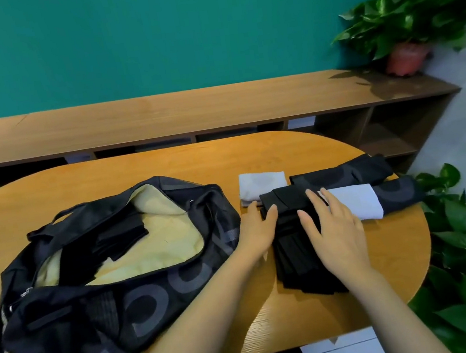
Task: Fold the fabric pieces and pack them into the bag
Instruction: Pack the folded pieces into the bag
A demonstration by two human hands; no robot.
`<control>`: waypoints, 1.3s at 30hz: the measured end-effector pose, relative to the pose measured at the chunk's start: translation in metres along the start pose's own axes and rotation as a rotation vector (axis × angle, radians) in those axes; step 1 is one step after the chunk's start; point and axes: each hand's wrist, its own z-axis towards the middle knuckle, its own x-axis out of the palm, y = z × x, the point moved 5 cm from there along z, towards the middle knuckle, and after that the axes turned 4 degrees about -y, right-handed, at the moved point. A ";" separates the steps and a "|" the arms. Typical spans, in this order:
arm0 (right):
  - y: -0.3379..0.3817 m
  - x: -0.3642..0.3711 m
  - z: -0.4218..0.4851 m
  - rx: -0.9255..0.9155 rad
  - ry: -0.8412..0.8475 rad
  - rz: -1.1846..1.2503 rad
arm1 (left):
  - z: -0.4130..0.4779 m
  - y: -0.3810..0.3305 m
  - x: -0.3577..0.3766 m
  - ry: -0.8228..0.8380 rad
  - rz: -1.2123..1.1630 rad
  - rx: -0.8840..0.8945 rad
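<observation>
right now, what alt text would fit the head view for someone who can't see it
The left hand and right hand rest flat on a folded black cloth on a wooden table. An open bag lies to their left with dark cloth inside; a folded white cloth and more black cloths lie just beyond the hands.

The bag [159, 299] is black with big grey letters along its side (the lining [174, 236] inside is pale yellow). The folded fabric [294, 256] is plain black, the piece [355, 202] beside it white. The surface [273, 324] shows orange-brown wood grain; the wall [149, 34] is teal, the pot [406, 58] pink.
</observation>
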 end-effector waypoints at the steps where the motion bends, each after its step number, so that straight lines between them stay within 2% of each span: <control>1: 0.000 0.002 0.003 -0.010 0.028 -0.002 | 0.003 0.002 0.004 0.010 -0.160 -0.118; 4: -0.005 0.010 0.005 -0.006 0.045 0.047 | 0.003 0.002 0.011 0.027 -0.538 -0.425; 8: -0.013 0.015 -0.001 -0.004 0.037 0.093 | 0.007 0.001 0.014 0.026 -0.595 -0.537; 21: -0.015 0.013 -0.005 -0.116 -0.045 0.156 | 0.008 0.001 0.019 0.044 -0.453 -0.500; 28: -0.010 0.011 -0.006 -0.173 -0.002 0.246 | 0.000 0.005 0.013 0.108 -0.597 -0.542; 34: -0.003 0.011 -0.004 -0.271 0.032 0.107 | -0.001 0.004 0.009 -0.058 -0.557 -0.373; 39: 0.002 0.009 -0.003 -0.325 -0.007 0.093 | -0.004 0.000 0.005 -0.137 -0.623 -0.320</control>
